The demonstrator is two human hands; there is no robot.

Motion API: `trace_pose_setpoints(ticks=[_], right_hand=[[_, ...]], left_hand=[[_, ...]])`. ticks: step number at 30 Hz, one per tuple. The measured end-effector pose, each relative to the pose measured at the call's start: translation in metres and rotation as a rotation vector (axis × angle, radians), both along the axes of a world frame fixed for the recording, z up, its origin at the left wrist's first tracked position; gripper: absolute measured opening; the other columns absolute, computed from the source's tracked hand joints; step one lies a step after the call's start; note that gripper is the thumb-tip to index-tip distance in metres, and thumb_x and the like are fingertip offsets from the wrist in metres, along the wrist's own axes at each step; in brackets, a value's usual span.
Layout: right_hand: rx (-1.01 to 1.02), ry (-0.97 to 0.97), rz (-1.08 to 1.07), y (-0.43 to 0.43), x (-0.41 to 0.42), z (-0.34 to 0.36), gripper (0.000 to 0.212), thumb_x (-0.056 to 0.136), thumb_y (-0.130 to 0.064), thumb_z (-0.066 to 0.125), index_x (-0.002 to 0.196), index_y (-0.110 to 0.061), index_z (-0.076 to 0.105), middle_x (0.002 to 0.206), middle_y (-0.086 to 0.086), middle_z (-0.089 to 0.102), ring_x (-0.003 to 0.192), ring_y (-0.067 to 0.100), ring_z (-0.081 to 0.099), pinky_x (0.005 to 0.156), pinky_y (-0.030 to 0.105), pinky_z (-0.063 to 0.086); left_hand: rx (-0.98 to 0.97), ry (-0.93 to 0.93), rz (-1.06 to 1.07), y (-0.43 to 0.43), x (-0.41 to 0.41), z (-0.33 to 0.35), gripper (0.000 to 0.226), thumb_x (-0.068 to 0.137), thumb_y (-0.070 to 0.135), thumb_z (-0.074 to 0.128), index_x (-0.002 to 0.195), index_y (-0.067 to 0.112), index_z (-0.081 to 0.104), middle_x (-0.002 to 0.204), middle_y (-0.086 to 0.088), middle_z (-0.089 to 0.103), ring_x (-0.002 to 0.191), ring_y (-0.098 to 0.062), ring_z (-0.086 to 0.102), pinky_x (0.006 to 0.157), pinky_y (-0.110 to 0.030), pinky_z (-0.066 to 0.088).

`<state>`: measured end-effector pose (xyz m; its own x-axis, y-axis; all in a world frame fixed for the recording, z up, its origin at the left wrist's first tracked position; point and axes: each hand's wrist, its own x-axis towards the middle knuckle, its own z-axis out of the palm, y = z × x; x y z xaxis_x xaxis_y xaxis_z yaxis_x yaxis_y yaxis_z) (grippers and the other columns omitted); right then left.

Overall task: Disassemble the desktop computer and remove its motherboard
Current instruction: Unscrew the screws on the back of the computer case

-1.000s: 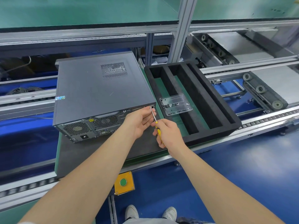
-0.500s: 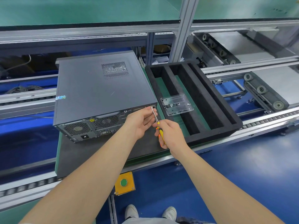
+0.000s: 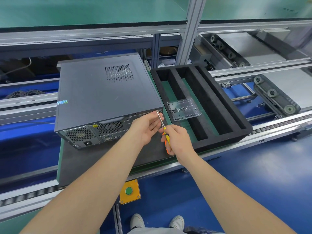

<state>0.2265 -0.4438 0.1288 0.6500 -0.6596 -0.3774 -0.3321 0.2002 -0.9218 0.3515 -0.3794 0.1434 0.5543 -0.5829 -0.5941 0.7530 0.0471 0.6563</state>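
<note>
text: none legible | sign: yellow warning triangle [image 3: 95, 126] | on: computer rear panel [image 3: 101, 134]

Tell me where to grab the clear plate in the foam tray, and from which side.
Come from above and pinch the clear plate by its left and right edges. It lies flat and seems to straddle an inner rib of the foam tray, so those edges likely overhang the channels, leaving fingertips room underneath.

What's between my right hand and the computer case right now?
In the head view, the shaft of the screwdriver spans it, from the right hand to the rear corner of the computer case, with fingers of the left hand holding the shaft.
</note>
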Motion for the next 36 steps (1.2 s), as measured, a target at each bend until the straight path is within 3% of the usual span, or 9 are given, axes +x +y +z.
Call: trace_pose_setpoints(ticks=[4, 9, 16, 30, 36], right_hand=[[0.020, -0.014, -0.004, 0.000, 0.001, 0.000, 0.027, 0.091, -0.026, 0.049, 0.088, -0.020, 0.076, 0.069, 0.007, 0.065, 0.042, 0.018, 0.041, 0.043, 0.021, 0.028], [0.021, -0.024, 0.002, 0.000, 0.002, 0.000, 0.026, 0.092, -0.025, 0.050, 0.089, -0.020, 0.076, 0.070, 0.008, 0.066, 0.042, 0.018, 0.042, 0.042, 0.022, 0.029], [-0.161, 0.028, 0.039, 0.002, -0.002, -0.004, 0.015, 0.098, -0.029, 0.058, 0.097, -0.024, 0.072, 0.076, 0.001, 0.072, 0.047, 0.017, 0.054, 0.043, 0.028, 0.044], [-0.129, 0.032, 0.035, -0.001, -0.006, -0.005, 0.017, 0.099, -0.028, 0.057, 0.095, -0.022, 0.072, 0.075, 0.002, 0.072, 0.047, 0.016, 0.053, 0.042, 0.025, 0.042], [-0.125, 0.039, 0.045, -0.002, -0.005, -0.005, 0.017, 0.099, -0.030, 0.057, 0.096, -0.024, 0.072, 0.075, 0.001, 0.072, 0.048, 0.015, 0.053, 0.042, 0.025, 0.042]], left_hand=[[0.002, -0.004, 0.005, 0.000, -0.001, 0.000, 0.025, 0.099, 0.007, 0.063, 0.123, 0.007, 0.071, 0.113, -0.008, 0.077, 0.092, -0.013, 0.074, 0.076, -0.025, 0.055], [-0.001, -0.001, 0.004, 0.001, -0.001, 0.001, 0.026, 0.099, 0.008, 0.065, 0.124, 0.006, 0.070, 0.108, -0.006, 0.078, 0.088, -0.012, 0.076, 0.067, -0.024, 0.057], [0.007, -0.002, -0.002, 0.001, 0.000, -0.001, 0.023, 0.099, 0.009, 0.065, 0.121, 0.009, 0.071, 0.107, -0.005, 0.079, 0.091, -0.013, 0.077, 0.075, -0.027, 0.056], [0.031, -0.027, 0.050, -0.004, -0.007, 0.002, 0.026, 0.099, 0.027, 0.066, 0.116, 0.009, 0.072, 0.105, -0.005, 0.080, 0.097, -0.017, 0.076, 0.079, -0.030, 0.056], [0.071, -0.024, 0.163, -0.014, -0.013, 0.004, 0.025, 0.093, 0.022, 0.077, 0.111, 0.005, 0.073, 0.100, -0.008, 0.080, 0.091, -0.018, 0.077, 0.079, -0.031, 0.060]])
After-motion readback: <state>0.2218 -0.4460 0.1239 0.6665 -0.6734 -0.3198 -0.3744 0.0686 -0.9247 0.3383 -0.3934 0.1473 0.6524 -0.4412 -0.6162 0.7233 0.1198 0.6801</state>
